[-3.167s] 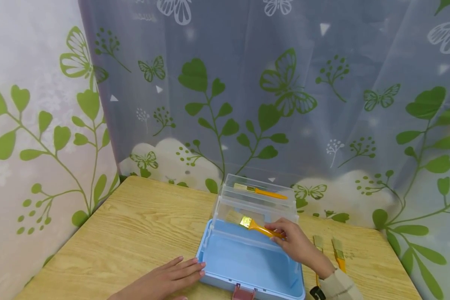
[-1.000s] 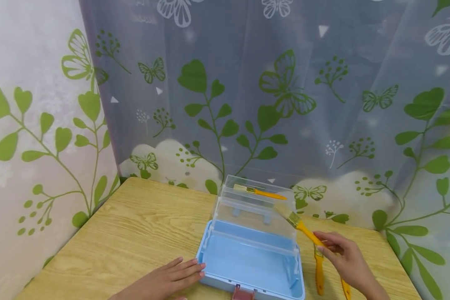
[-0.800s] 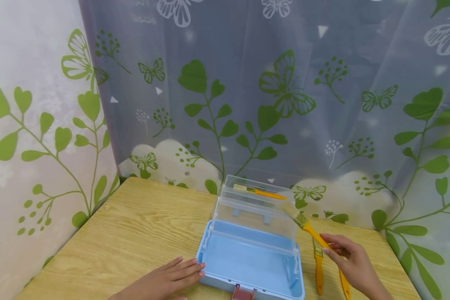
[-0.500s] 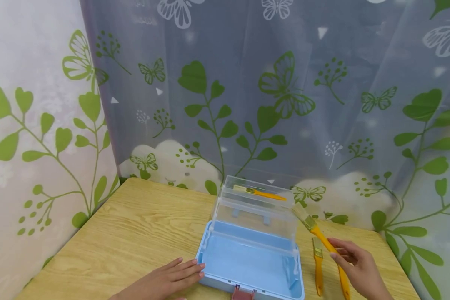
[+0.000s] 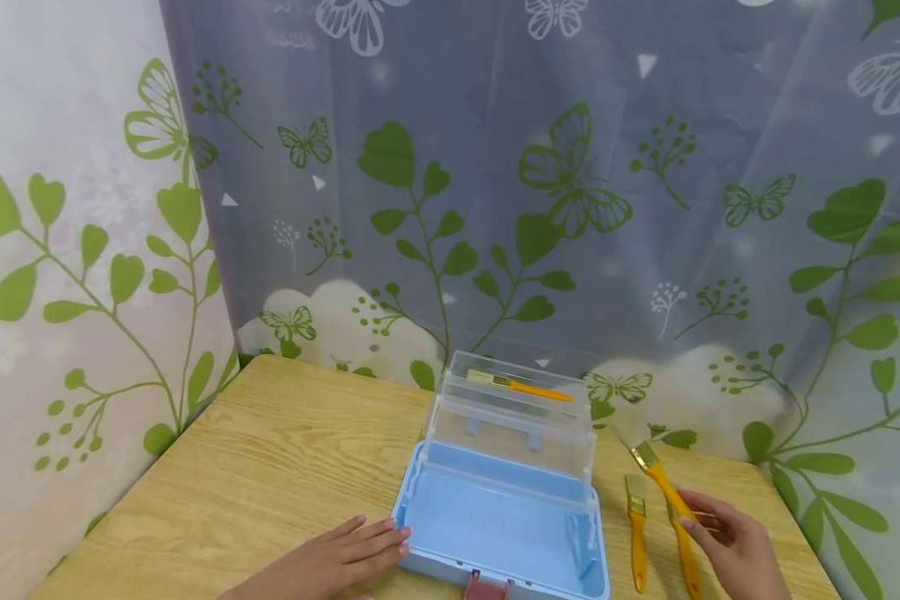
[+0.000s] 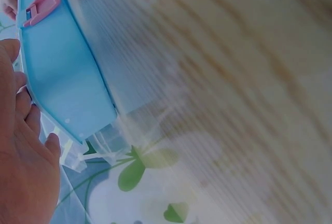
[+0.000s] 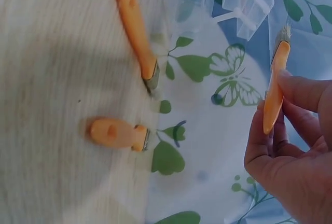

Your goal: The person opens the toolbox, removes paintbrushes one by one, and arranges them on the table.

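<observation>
My right hand (image 5: 735,542) pinches the orange handle of a flat paintbrush (image 5: 662,481), its bristles pointing up and left. It is held over the table, right of an open blue plastic box (image 5: 495,517). In the right wrist view, thumb and fingers grip the same paintbrush (image 7: 276,79) near its handle end. Two more paintbrushes, one nearer the box (image 5: 637,542) and one partly behind the held brush (image 5: 687,560), lie on the table. My left hand (image 5: 337,554) lies flat, straight fingertips touching the box's left front corner. Another paintbrush (image 5: 532,389) rests in the box's upper clear tray.
Clear tiered trays (image 5: 513,450) stand raised at the back of the box. A pink latch (image 5: 487,586) hangs at its front. Bare wood-grain table (image 5: 285,450) extends leftward. A leaf-and-butterfly patterned curtain (image 5: 450,167) borders the back and sides.
The right hand has carried its paintbrush from above the box to the right, over the brushes on the table. The left hand and the box have stayed in place.
</observation>
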`<action>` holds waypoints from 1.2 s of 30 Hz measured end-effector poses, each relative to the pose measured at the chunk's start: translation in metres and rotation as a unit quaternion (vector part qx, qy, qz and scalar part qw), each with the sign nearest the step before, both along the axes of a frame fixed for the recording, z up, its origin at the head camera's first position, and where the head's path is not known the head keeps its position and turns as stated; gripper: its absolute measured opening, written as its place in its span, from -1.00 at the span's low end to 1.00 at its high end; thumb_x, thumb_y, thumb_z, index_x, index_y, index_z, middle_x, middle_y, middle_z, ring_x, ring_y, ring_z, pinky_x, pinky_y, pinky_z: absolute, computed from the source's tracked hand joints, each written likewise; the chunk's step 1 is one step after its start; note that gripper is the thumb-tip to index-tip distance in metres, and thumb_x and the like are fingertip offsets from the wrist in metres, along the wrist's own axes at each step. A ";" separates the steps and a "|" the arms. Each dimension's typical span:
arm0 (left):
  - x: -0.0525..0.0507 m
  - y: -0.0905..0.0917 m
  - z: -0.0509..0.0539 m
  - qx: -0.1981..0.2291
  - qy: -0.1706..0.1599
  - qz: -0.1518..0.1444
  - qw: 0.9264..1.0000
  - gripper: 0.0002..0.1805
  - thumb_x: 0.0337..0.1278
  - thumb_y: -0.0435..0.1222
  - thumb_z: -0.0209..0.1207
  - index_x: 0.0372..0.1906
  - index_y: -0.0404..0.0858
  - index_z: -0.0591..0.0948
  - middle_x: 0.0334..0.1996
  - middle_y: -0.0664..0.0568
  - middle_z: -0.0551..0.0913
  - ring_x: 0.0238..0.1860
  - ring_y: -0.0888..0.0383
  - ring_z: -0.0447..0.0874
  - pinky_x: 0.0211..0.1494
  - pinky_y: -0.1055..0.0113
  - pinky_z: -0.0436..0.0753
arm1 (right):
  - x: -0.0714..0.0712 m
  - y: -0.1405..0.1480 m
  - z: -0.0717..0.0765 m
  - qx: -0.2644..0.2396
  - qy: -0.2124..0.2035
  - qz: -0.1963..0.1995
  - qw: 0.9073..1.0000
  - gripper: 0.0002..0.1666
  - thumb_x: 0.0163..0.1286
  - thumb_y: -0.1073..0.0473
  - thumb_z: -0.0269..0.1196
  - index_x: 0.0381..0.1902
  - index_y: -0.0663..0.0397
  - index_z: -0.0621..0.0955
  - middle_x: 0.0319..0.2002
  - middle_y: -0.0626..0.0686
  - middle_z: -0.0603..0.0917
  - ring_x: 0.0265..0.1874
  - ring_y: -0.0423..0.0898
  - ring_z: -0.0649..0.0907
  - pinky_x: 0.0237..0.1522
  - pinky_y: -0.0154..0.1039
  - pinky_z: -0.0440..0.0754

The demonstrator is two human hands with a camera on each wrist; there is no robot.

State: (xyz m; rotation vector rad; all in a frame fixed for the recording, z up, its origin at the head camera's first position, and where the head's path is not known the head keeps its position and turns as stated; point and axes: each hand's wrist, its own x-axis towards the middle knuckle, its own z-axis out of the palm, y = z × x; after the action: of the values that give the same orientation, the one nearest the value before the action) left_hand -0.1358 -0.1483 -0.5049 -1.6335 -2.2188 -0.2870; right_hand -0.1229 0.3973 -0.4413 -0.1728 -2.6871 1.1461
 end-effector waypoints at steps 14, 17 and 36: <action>-0.002 0.001 0.002 0.001 0.001 -0.010 1.000 -0.26 0.61 0.12 -0.23 0.61 -0.27 0.16 0.63 -0.03 0.09 0.65 0.19 -0.21 0.62 0.42 -0.34 | 0.001 0.029 -0.015 -0.037 -0.076 -0.097 0.992 -0.43 0.43 0.29 0.28 0.32 0.48 0.49 0.16 0.42 0.64 -0.43 -0.56 0.60 -0.32 -0.44 0.67; -0.001 0.001 0.003 0.000 -0.003 -0.009 1.000 -0.26 0.61 0.12 -0.23 0.61 -0.27 0.16 0.63 -0.03 0.11 0.65 0.18 -0.19 0.62 0.43 -0.33 | 0.001 0.036 -0.018 -0.029 -0.077 -0.105 0.991 -0.42 0.43 0.28 0.28 0.32 0.48 0.49 0.12 0.44 0.66 -0.45 -0.54 0.61 -0.36 -0.44 0.66; -0.003 0.004 0.002 -0.001 0.002 0.001 1.000 -0.26 0.60 0.12 -0.20 0.61 -0.24 0.16 0.61 -0.03 0.16 0.65 0.21 -0.21 0.61 0.44 -0.34 | 0.000 0.073 -0.034 -0.041 -0.076 -0.161 0.983 -0.39 0.34 0.28 0.35 0.25 0.56 0.51 -0.02 0.45 0.71 -0.38 -0.21 0.76 -0.36 -0.22 0.76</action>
State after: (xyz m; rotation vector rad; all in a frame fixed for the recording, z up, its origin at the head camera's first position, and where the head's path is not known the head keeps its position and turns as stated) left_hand -0.1387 -0.1446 -0.5031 -1.6313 -2.2189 -0.2807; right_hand -0.1225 0.4699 -0.4752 -0.7081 -2.6079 1.1808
